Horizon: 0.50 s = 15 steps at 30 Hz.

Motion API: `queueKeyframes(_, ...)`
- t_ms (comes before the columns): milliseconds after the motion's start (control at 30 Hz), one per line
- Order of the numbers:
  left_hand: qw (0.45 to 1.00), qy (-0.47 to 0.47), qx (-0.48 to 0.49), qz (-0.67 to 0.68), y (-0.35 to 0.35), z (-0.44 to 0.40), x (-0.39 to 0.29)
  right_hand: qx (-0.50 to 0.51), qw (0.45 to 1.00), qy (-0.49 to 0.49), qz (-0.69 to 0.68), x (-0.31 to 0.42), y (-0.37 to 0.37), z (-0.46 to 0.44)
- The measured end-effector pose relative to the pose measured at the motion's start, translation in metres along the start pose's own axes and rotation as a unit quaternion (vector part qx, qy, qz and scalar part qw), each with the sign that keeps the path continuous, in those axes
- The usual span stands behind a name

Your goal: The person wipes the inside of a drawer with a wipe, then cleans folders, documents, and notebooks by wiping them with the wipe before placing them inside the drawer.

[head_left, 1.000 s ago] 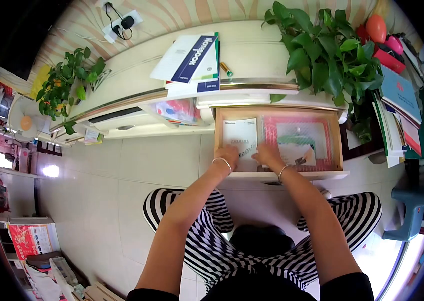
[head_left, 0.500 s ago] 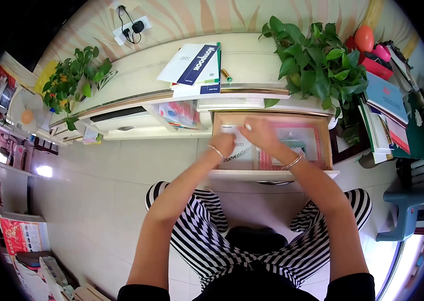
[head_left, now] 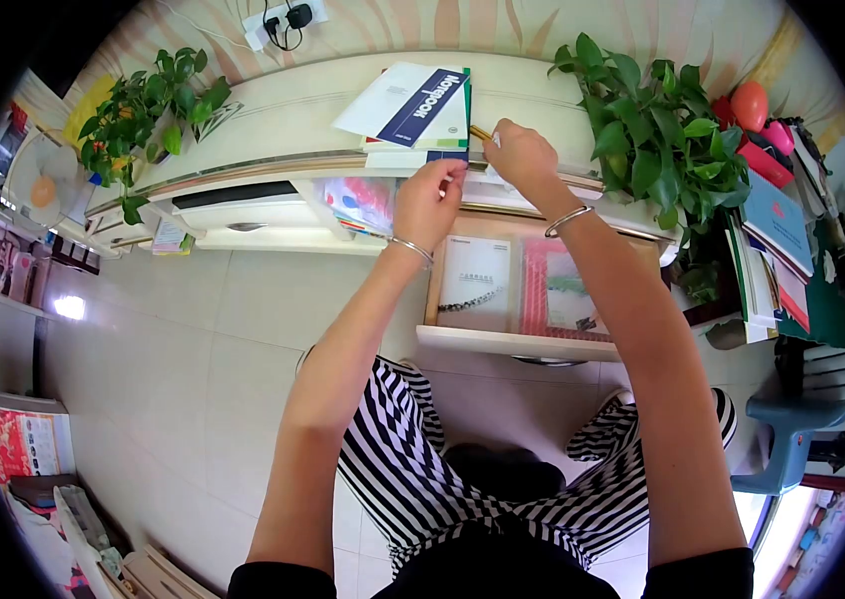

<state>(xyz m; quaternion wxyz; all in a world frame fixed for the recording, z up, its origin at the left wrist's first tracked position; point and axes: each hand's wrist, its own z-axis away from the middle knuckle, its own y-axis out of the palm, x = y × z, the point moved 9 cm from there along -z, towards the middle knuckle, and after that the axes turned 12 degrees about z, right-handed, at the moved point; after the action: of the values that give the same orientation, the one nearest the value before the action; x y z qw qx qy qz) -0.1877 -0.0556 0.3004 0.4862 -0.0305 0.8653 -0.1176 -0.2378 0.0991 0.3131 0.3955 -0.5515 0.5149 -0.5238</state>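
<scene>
Notebooks (head_left: 420, 108) lay in a small overlapping pile on the cream cabinet (head_left: 292, 112), the top one's white cover crossed by a blue band reading NOTEBOOK. Just beside the pile's right edge showed a gold-coloured cylinder (head_left: 480, 132), with the person's right hand (head_left: 527, 158) at its near end; the fingers were curled, and whether they gripped the cylinder could not be told. Something white showed beneath that hand, too small to make out. The left hand (head_left: 427, 208) was at the pile's lower corner, by the cabinet's front edge, fingers bent and tips close together; whether anything was pinched between them could not be told either. Below both hands the drawer (head_left: 502, 341) stood pulled out, holding a white booklet (head_left: 474, 265) with a dark beaded strand (head_left: 470, 301) across its lower part, and beside it a pink-bordered case (head_left: 534, 290), partly hidden by the right forearm.
</scene>
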Motion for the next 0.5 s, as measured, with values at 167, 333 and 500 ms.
queueKeyframes(167, 0.996, 0.059, 0.004, 0.067, -0.001, 0.000, -0.041, 0.028, 0.980, -0.068, -0.183, -0.020, 0.000, 0.030)
queueKeyframes(333, 0.978, 0.065, 0.200, 0.015, 0.053, 0.033, -0.053, 0.112, 0.922, -0.208, -0.307, -0.039, 0.005, 0.112)
queueKeyframes(500, 0.938, -0.035, 0.345, -0.024, 0.113, 0.099, -0.005, 0.180, 0.931, -0.180, -0.260, -0.071, 0.059, 0.170)
